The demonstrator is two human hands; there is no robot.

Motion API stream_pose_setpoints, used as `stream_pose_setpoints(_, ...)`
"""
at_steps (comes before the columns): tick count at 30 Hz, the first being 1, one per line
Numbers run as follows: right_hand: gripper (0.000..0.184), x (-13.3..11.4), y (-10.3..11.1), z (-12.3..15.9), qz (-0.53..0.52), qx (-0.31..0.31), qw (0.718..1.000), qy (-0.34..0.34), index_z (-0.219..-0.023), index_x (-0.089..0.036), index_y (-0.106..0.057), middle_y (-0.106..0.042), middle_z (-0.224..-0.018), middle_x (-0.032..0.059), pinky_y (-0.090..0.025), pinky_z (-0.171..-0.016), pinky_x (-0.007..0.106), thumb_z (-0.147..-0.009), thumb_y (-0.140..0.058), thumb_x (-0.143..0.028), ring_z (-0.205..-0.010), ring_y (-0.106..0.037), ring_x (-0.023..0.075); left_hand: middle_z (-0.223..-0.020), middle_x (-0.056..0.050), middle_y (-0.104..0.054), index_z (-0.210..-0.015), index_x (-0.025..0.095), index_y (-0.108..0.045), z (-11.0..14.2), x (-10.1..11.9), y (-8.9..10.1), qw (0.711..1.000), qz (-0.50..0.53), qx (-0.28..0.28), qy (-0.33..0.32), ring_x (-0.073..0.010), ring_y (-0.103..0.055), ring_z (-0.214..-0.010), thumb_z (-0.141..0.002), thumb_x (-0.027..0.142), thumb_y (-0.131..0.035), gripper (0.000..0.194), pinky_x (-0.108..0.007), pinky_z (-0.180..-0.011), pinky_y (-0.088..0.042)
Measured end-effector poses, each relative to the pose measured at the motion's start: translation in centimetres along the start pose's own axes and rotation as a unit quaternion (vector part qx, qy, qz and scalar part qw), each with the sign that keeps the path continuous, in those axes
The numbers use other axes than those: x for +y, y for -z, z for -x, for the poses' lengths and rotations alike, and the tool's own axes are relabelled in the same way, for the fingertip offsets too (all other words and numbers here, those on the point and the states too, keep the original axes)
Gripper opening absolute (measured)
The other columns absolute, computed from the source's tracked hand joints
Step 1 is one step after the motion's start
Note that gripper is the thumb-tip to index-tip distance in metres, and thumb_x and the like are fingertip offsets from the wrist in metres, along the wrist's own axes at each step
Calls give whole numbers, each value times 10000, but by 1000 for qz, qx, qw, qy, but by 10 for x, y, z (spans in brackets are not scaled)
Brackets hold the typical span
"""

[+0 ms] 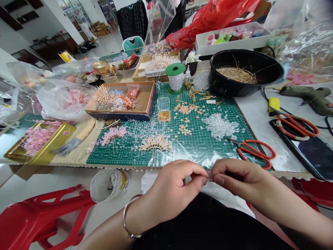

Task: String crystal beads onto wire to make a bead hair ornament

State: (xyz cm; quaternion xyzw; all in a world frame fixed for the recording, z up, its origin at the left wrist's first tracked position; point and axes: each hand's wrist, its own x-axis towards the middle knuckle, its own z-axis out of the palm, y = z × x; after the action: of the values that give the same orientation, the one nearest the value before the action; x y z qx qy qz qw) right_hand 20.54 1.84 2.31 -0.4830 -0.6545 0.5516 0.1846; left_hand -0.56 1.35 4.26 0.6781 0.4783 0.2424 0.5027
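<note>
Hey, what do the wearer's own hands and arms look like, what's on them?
The left hand is ungloved, with a thin, silver-coloured bangle at the wrist. The right hand is ungloved too, with no bracelet visible. No sleeve covers either forearm where it shows.

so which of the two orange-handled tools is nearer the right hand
The nearer tool lies across the right edge of the green mat, just beyond the right hand; the other tool lies farther right, overlapping the dark phone.

Craft workshop: beads (221, 126), pliers (256, 150), green cutting mat (127, 157).
</note>
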Motion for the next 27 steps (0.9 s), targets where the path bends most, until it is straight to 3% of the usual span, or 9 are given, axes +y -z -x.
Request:
stream_pose_setpoints(5,222,3,-7,6,72,83,994,21,-806,-236,-648,-645,-771,9,-456,-664,285,-948,-517,-347,-735,-591,169,-809,-16,-678,-893,159,-693,-2,-5,-5,980,170,-48,96,-136,-611,-772,-879,226,-636,89,-253,-740,-474)
stream_pose_setpoints(9,218,-1,-8,7,109,102,986,76,-769,-242,-639,-631,-731,-9,-446,-615,269,-946,-543,-324,-676,-581,139,-770,-7,-653,-874,154,-676,-3,-13,-8,953,263,-84,126,-120,-583,-719,-856,268,-692,116,-257,-714,-457)
stream_pose_setpoints(15,159,-1,-5,11,116,116,979,118,-848,-267,-689,-688,-802,-11,-498,-649,243,-943,-565,-292,-726,-639,131,-774,-18,-655,-860,150,-676,-1,-16,-9,959,247,-61,124,-126,-574,-733,-849,272,-706,126,-272,-735,-445)
stream_pose_setpoints(20,179,-1,-6,12,152,126,968,152,-803,-235,-641,-649,-738,-9,-470,-579,234,-948,-535,-239,-658,-608,118,-820,-26,-645,-876,151,-673,-1,-15,-11,966,212,-68,129,-140,-571,-769,-843,312,-711,169,-279,-737,-432)
stream_pose_setpoints(24,170,-4,-7,9,174,118,956,205,-824,-229,-630,-632,-708,-16,-462,-565,231,-950,-521,-195,-635,-603,110,-791,-3,-603,-851,143,-659,-2,-13,-12,962,226,-68,134,-113,-521,-738,-813,307,-742,187,-252,-705,-403)
stream_pose_setpoints(27,141,-2,-7,9,159,140,957,199,-883,-249,-660,-680,-751,-10,-493,-595,242,-948,-539,-221,-670,-643,127,-769,-2,-605,-841,140,-650,-3,-13,-13,955,254,-54,141,-115,-531,-733,-808,312,-751,202,-256,-712,-410)
